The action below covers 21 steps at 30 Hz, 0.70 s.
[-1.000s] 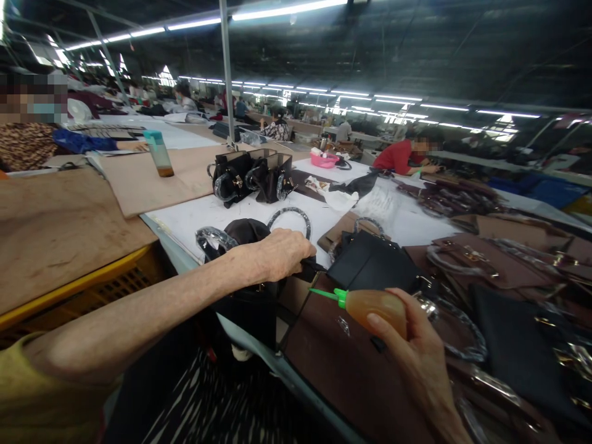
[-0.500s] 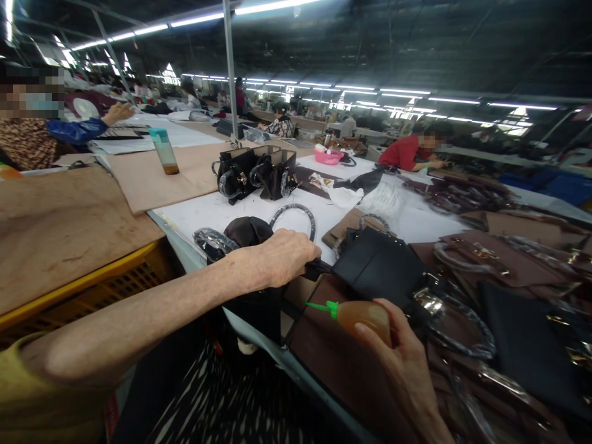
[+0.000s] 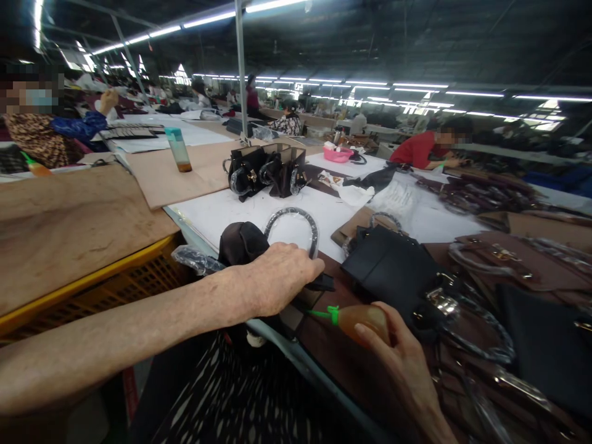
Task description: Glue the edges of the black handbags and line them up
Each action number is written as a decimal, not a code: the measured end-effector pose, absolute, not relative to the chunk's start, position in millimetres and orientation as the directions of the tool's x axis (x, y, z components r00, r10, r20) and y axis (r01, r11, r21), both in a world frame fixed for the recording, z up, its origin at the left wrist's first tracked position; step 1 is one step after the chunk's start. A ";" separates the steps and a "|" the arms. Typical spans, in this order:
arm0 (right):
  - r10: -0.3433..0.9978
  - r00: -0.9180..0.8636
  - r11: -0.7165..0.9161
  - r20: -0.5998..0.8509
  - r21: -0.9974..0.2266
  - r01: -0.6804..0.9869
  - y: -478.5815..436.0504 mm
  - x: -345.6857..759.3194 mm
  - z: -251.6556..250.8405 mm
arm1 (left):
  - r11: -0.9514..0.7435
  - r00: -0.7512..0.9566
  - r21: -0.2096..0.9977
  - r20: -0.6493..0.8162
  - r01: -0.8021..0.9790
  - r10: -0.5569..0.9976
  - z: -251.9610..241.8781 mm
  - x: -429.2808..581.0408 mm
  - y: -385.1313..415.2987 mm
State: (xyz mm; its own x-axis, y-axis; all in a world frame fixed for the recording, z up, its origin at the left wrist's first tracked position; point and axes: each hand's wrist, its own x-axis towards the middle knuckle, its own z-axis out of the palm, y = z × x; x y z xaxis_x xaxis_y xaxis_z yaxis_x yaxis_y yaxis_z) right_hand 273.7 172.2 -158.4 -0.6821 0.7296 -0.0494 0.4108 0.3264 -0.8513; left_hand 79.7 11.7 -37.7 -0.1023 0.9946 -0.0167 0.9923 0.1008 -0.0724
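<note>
— Pressing the dark brown bag (image 3: 243, 242) with the left hand (image 3: 277, 279), is this a correct way?

— I think yes. The left hand lies palm down on the bag's top edge, with the fingers curled over it and not spread. It holds this edge firmly. The plastic-wrapped handle (image 3: 296, 214) stands at twelve o'clock from the knuckles.

— And the right hand (image 3: 400, 361)?

— It is closed around the squeeze bottle (image 3: 365, 317) of amber liquid, with the thumb on the belly. The green nozzle (image 3: 324, 313) points to nine o'clock, toward the left fingers, near them but not touching.

— How to do this step well?

— In my judgement, the nozzle tip must come very close to the edge before any squeeze, and the squeeze must be gentle. A drop could stain the black bag (image 3: 393, 271), at two o'clock from the bottle. The left fingers should also be kept outside the nozzle's line.

— Where is the brown bag exactly?

— It is at the near border of the white table (image 3: 222, 213), at three o'clock from the yellow crate (image 3: 115, 277).
</note>
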 end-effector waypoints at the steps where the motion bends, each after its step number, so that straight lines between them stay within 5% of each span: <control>1: 0.729 -0.681 0.298 -0.065 -0.866 0.402 172.4 273.7 -157.3 | 0.103 -0.105 -0.069 -0.025 0.992 0.994 -36.4 82.1 8.6; 14: 0.716 -0.678 0.192 -0.164 -0.888 0.417 165.0 278.8 -160.9 | 0.159 -0.168 -0.056 -0.218 0.986 0.961 -24.7 103.5 -4.1; 21: 0.711 -0.682 0.158 -0.172 -0.906 0.394 159.7 281.4 -160.5 | 0.152 -0.163 -0.069 -0.206 0.986 0.965 -28.6 108.0 -7.8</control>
State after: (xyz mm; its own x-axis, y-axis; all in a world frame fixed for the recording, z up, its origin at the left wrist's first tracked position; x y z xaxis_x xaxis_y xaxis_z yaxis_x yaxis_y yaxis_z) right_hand 281.4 159.7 -160.5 -0.6821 0.7107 -0.1724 0.3935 0.1580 -0.9056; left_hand 108.0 -7.8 -28.6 -0.1634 0.9648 -0.2058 0.9859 0.1523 -0.0691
